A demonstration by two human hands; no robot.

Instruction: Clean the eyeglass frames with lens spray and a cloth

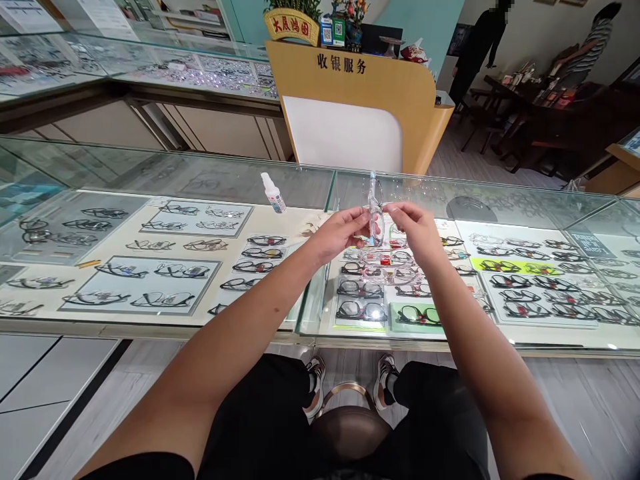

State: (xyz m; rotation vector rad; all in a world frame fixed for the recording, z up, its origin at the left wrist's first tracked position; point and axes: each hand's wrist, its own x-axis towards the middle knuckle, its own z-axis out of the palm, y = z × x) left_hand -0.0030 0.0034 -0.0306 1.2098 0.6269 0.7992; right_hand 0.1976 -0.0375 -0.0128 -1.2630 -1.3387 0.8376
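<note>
Between my two hands, above the glass display case, is a pair of clear-framed eyeglasses (373, 210), turned so it shows nearly edge-on. My left hand (346, 233) pinches it from the left, thumb and fingers closed on the frame. From the right, the thumb and fingertips of my right hand (411, 223) close on its other side. A small white spray bottle (273, 193) stands upright on the glass, left of my hands. Under the glass below them lie rows of eyeglasses (362, 309) with dark and clear frames.
The glass display case (320, 337) spans my front, with more frames on trays (195, 303) at left and right. Behind it stands a wooden cashier counter (350, 73) with a plant and QR-code signs (333, 32). Two people (480, 47) are at the far right. A round stool (350, 430) is between my legs.
</note>
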